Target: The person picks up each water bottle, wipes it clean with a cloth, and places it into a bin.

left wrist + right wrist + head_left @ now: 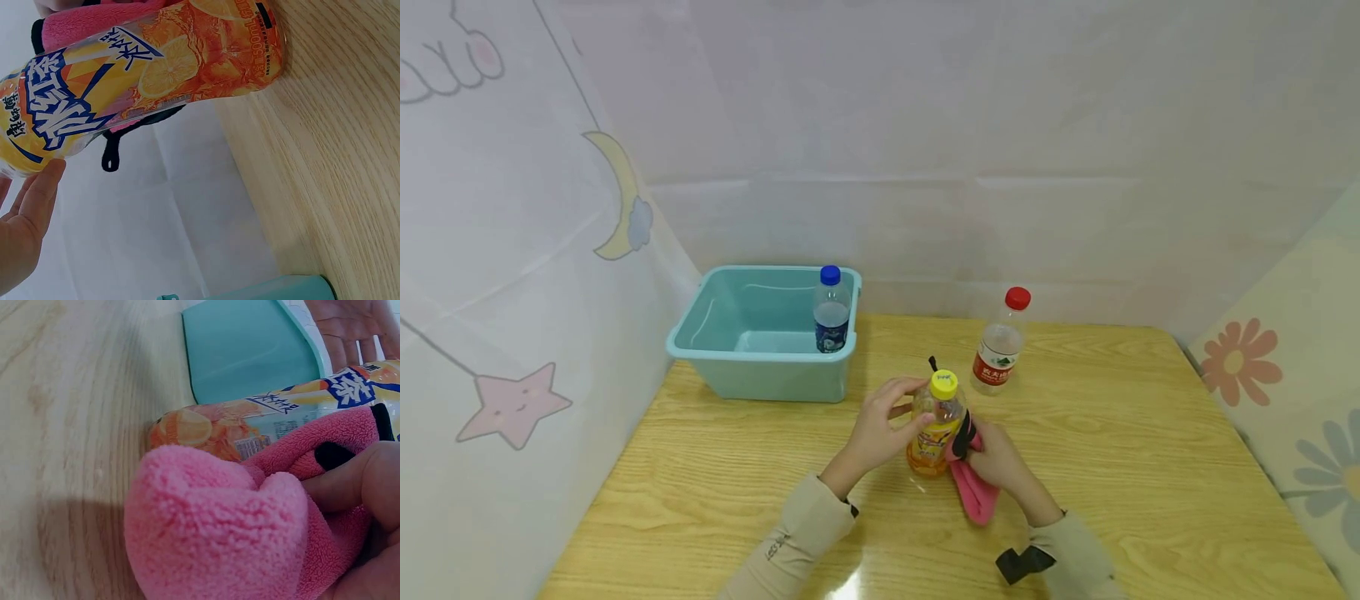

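A yellow-capped bottle of orange iced tea stands upright on the table, its fruit-printed label large in the left wrist view. My left hand holds it near the top from the left, thumb in front and fingers behind. My right hand grips a bunched pink towel with black edging and presses it against the bottle's right side. Up close in the right wrist view, the fluffy towel hides part of the bottle. A thin black loop hangs from the towel behind the bottle.
At the back left is a light-blue plastic basin, with a blue-capped bottle upright in its right end. A red-capped bottle with a red and white label stands behind the towel hand. White printed cloth hangs behind the wooden table.
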`<control>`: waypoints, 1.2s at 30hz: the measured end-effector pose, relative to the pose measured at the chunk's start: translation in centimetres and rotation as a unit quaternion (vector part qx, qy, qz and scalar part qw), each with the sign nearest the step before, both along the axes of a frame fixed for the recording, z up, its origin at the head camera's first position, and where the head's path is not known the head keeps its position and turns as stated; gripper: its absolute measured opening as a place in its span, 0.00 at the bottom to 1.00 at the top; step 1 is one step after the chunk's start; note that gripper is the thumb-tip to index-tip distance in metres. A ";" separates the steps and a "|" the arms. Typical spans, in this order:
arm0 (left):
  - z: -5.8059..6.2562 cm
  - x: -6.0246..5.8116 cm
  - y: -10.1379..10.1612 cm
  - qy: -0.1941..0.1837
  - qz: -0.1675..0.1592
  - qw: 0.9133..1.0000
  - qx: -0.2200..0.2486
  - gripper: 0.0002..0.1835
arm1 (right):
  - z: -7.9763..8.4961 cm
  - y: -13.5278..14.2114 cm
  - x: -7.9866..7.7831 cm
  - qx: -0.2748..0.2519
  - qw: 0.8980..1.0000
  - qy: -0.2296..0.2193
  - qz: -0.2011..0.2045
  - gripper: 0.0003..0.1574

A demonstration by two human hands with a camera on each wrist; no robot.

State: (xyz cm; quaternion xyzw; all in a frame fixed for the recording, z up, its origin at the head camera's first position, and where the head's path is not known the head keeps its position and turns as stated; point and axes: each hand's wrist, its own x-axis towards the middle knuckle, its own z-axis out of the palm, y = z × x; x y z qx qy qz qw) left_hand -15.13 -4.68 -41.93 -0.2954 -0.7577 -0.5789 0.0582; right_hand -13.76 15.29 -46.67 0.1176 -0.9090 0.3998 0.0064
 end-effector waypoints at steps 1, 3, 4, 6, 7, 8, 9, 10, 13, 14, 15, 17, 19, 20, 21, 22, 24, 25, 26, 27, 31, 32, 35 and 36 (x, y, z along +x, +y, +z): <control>-0.2 -0.1 0.0 0.002 0.001 1.000 0.000 0.21 | -0.2 -0.1 0.0 0.001 1.000 0.002 0.000 0.27; -0.7 -0.3 -0.1 0.010 -0.001 1.000 0.004 0.21 | -0.5 -0.2 -0.1 0.008 1.000 0.004 0.003 0.26; -0.9 -0.4 -0.1 0.016 -0.002 1.000 0.007 0.21 | -0.7 -0.2 -0.1 0.012 1.000 0.004 0.004 0.27; -1.0 -0.3 -0.1 0.017 -0.003 1.000 0.010 0.20 | -1.1 -0.2 0.0 0.021 1.000 0.006 0.007 0.28; -0.6 -0.1 -0.1 0.016 -0.005 1.000 0.010 0.20 | -1.3 -0.2 0.0 0.024 1.000 0.008 0.009 0.29; -0.6 -0.1 -0.1 0.013 -0.006 1.000 0.009 0.20 | -1.4 -0.2 0.0 0.026 1.000 0.007 0.009 0.29; -0.6 0.0 -0.1 0.010 -0.006 1.000 0.008 0.21 | -1.6 -0.2 0.1 0.030 0.999 0.009 0.008 0.30; -0.5 0.0 0.0 0.005 -0.007 1.000 0.009 0.21 | -1.6 -0.2 0.1 0.032 0.999 0.009 0.007 0.31; -0.5 -0.1 -0.2 -0.012 -0.011 1.000 0.008 0.21 | -1.6 -0.3 0.0 0.032 0.999 0.004 0.004 0.32; -0.8 -0.4 -0.2 -0.013 -0.012 1.000 0.009 0.21 | -1.5 -0.3 0.0 0.031 1.000 0.002 0.004 0.32; -0.8 -0.5 -0.4 -0.014 -0.013 1.000 0.011 0.21 | -1.6 -0.3 0.0 0.030 1.000 0.001 0.005 0.32; -0.8 -0.7 -0.5 -0.017 -0.015 1.000 0.008 0.21 | -1.6 -0.3 -0.1 0.027 1.000 -0.003 0.003 0.32; -0.9 -0.8 -0.7 -0.015 -0.018 1.000 0.004 0.21 | -1.5 -0.2 -0.1 0.022 1.000 -0.004 -0.001 0.32; -0.9 -0.9 -0.7 -0.014 -0.020 1.000 0.002 0.21 | -1.5 -0.1 -0.1 0.021 1.000 -0.006 -0.004 0.32; -0.9 -0.9 -0.7 -0.014 -0.023 1.000 0.001 0.21 | -1.5 0.0 0.0 0.020 1.000 -0.008 -0.008 0.31; -0.9 -1.0 -0.6 -0.015 -0.024 1.000 -0.001 0.21 | -1.5 0.1 0.1 0.020 1.000 -0.010 -0.011 0.31; -0.9 -1.0 -0.6 -0.017 -0.028 0.999 -0.001 0.22 | -1.4 0.4 0.2 0.016 1.000 -0.011 -0.016 0.30; -0.7 -1.0 -0.5 -0.019 -0.030 0.999 -0.001 0.22 | -1.3 0.5 0.3 0.016 1.000 -0.012 -0.019 0.30; -0.6 -0.9 -0.5 -0.021 -0.031 0.999 -0.001 0.22 | -1.2 0.6 0.4 0.012 1.000 -0.014 -0.021 0.29; -0.2 -0.8 -0.5 -0.021 -0.034 0.999 -0.003 0.22 | -1.2 0.8 0.5 0.009 1.000 -0.014 -0.023 0.28; 1.3 -0.3 -0.7 -0.037 -0.049 0.998 -0.012 0.22 | -0.7 1.4 0.9 -0.008 0.999 -0.008 -0.030 0.27; 1.7 -0.2 -0.7 -0.042 -0.053 0.998 -0.015 0.22 | -0.6 1.5 1.0 -0.011 0.999 -0.005 -0.030 0.28; 2.3 -0.3 -0.9 -0.063 -0.067 0.996 -0.017 0.22 | -0.3 1.8 1.2 -0.013 0.999 -0.001 -0.030 0.29; 2.4 -0.3 -0.9 -0.067 -0.071 0.995 -0.017 0.22 | -0.2 1.9 1.2 -0.011 0.999 0.000 -0.031 0.29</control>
